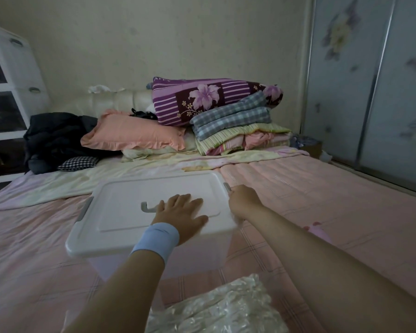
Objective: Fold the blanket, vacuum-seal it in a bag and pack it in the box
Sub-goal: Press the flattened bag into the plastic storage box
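Observation:
A white plastic storage box (120, 212) with its lid on stands on the pink bed in front of me. My left hand (181, 216), with a blue wristband, lies flat on the lid with fingers spread, beside the grey centre handle (146, 205). My right hand (244, 199) is at the lid's right edge, fingers curled at the grey side latch (227, 187). A crinkled clear vacuum bag (216, 308) with pale fabric inside lies on the bed at the bottom of the view, between my arms.
At the head of the bed sits a stack of folded bedding: a purple floral quilt (209, 99), a plaid blanket (231, 118) and striped sheets. A pink pillow (132, 133) and dark clothes (55, 138) lie left. White drawers (7, 75) stand far left, wardrobe doors (370, 80) right.

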Tool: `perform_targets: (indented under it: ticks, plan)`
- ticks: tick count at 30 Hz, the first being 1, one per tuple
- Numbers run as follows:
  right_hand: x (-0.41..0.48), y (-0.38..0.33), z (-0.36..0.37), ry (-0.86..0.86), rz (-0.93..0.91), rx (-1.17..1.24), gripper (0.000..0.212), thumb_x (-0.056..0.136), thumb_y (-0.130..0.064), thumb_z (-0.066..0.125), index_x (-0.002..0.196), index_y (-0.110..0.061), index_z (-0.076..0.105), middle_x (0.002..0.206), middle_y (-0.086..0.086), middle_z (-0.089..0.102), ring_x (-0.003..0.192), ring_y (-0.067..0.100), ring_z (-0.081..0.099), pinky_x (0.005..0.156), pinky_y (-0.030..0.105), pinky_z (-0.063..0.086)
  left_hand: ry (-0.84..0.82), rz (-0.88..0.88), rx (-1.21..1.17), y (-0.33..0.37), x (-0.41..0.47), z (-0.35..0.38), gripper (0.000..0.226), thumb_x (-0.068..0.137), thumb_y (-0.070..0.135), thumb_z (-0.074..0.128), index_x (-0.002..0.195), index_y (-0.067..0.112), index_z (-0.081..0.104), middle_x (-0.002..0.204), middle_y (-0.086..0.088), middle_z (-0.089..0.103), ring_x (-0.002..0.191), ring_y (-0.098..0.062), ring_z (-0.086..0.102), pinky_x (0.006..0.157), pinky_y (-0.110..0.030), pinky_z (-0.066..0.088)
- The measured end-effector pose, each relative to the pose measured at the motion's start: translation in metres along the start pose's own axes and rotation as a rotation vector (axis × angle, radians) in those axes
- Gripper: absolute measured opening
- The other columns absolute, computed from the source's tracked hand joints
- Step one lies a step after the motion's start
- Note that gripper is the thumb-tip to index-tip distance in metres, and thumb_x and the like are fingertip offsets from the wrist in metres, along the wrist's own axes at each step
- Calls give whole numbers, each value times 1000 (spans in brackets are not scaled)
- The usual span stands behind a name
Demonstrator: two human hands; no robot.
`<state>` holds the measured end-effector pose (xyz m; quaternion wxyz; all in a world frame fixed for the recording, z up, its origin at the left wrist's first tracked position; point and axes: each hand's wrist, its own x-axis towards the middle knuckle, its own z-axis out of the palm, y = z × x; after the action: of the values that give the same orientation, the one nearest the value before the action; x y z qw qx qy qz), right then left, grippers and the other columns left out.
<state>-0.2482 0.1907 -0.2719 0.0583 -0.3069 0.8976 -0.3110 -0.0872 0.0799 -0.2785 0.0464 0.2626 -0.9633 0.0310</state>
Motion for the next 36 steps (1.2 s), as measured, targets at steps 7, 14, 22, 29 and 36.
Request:
perform_targets:
  ticks: [7,14,22,29,36]
  plan:
    - [-8,-1,5,129,-113,10,31,102,-22,39,125,-6,53,128,13,56,105,30,56,83,38,48,33,-5,-6,-1,-5,3,62,92,63,24,150,42,15,161,7,8,148,-22,5,119,-52,6]
    - [-15,1,11,-237,-168,-179,86,96,-67,34,159,-29,-10,168,6,-15,154,35,7,122,56,12,36,-14,-11,-1,-3,3,64,93,63,24,151,40,13,162,6,7,148,-22,3,119,-51,5]
    - [-65,-53,15,-185,-673,-424,73,98,-53,36,161,-27,8,169,5,-4,155,22,-4,120,63,-2,106,-109,-180,-38,-32,-14,53,97,36,32,150,31,27,158,4,25,144,-21,22,119,-47,14]
    - [-90,-70,34,-254,-748,-730,88,96,-17,58,158,-38,-2,168,6,2,153,34,9,115,65,22,-116,-463,19,-108,-89,-25,67,90,72,11,151,45,7,163,2,-4,149,-28,-3,114,-64,-1]
    - [-92,-69,2,-236,-654,-819,85,83,5,59,149,-35,22,157,5,28,122,30,53,91,49,51,17,-223,214,-93,-95,-28,89,69,71,-12,139,44,36,143,-4,43,126,-33,38,105,-53,31]
